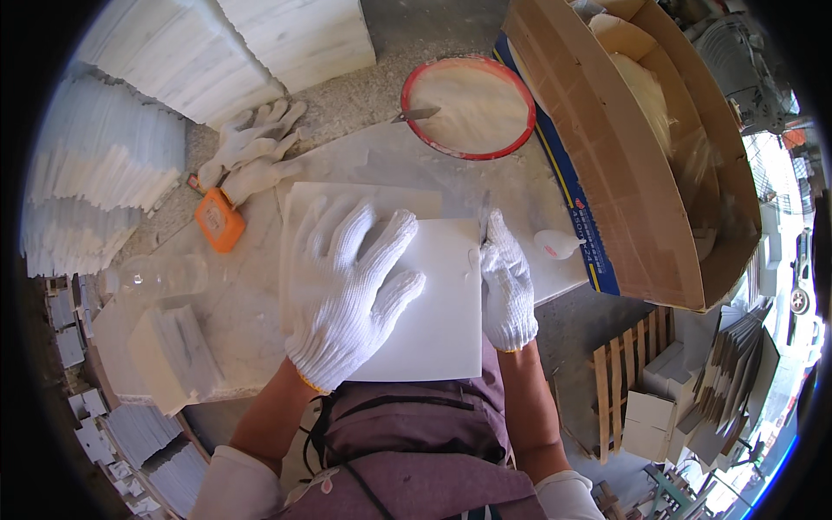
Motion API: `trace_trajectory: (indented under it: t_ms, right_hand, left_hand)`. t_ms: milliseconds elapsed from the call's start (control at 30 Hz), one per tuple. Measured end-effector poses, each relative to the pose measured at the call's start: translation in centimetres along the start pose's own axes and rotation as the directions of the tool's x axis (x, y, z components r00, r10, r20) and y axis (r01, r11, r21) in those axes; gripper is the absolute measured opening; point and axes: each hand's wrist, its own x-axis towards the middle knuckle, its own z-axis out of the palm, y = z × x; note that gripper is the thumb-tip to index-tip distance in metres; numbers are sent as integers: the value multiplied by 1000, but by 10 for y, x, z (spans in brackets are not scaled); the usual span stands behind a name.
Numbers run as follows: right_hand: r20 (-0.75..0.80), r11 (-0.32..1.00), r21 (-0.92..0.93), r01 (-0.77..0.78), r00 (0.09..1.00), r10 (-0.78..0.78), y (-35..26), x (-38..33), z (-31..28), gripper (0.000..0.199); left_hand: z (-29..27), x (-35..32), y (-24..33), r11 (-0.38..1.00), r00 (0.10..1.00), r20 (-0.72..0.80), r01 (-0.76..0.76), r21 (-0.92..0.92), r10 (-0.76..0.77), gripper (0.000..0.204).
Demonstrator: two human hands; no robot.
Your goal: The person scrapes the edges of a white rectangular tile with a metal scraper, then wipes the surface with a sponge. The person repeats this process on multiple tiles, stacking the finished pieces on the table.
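A square white tile [433,321] lies in front of me, overhanging the table's near edge against my apron. Another pale tile [373,192] shows beneath its far side. My left hand [351,277], in a white knitted glove, rests flat on the tile with its fingers spread. At the tile's right edge, my gloved right hand [507,290] has its fingers closed round a thin grey blade-like tool [485,204]. Only the tool's tip shows beyond the fingers, so its exact kind is unclear.
Beyond the tiles stands a red-rimmed basin [530,130] of pale powder with a blade [418,113] across its rim. A cardboard box [615,173] and a small white bottle [557,244] are right. Left are spare gloves [256,147], an orange tape measure [218,221] and stacked tiles [113,156].
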Motion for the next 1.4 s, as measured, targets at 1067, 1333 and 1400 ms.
trace_trajectory:
  t_ms: [1067,1333,1400]
  right_hand:
    - [184,928,-325,-181,951,250,-128,-106,0,69]
    - [110,836,-534,-127,970,217,-117,-120,-26,37]
    - [-63,873,-361,-328,942,328,-107,-132,-34,18]
  left_hand:
    - [-29,-47,52,803,984,59,-103,-587,170,14]
    - [-27,-61,37,827,949,83,-220,-517,304,19]
    - [-31,-54,27,855,965,103,-161,-493,241,24]
